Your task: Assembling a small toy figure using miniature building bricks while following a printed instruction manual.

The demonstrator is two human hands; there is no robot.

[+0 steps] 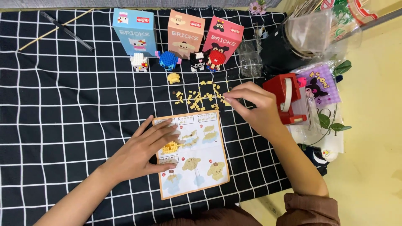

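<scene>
- The right hand (pixel 251 102) reaches into the scatter of loose yellow bricks (pixel 201 98) on the black-and-white checked cloth (pixel 63 125); thumb and forefinger are pinched narrow at the right edge of the pile, seemingly on one tiny brick, though the piece itself is too small to make out.
- The left hand (pixel 144 152) lies flat, fingers spread wide, on the instruction sheet (pixel 197 167), touching the small yellow partial build (pixel 171 147) that sits on the sheet's left half.
- To do this step well, in my judgement: take a single brick at a time with the fingertips, lift straight up so that neighbours are not dragged off the cloth, and check its shape against the sheet's diagram first.
- Keeping the left hand steady on the partial build should stop it sliding when the new piece is pressed on; press squarely so that the studs seat.
- Counts: three upright brick boxes, one blue (pixel 134 31), one tan (pixel 185 33), one pink (pixel 222 37).
- Four finished small figures stand before the boxes: white (pixel 139 62), blue (pixel 168 60), black-and-white (pixel 197 60), red (pixel 215 58); one small yellow lump (pixel 173 78) lies just in front.
- One instruction sheet, one red tape dispenser (pixel 287 98) right of the pile, one purple printed packet (pixel 320 83) beyond it.
- The loose bricks are too many and too small to count.
</scene>
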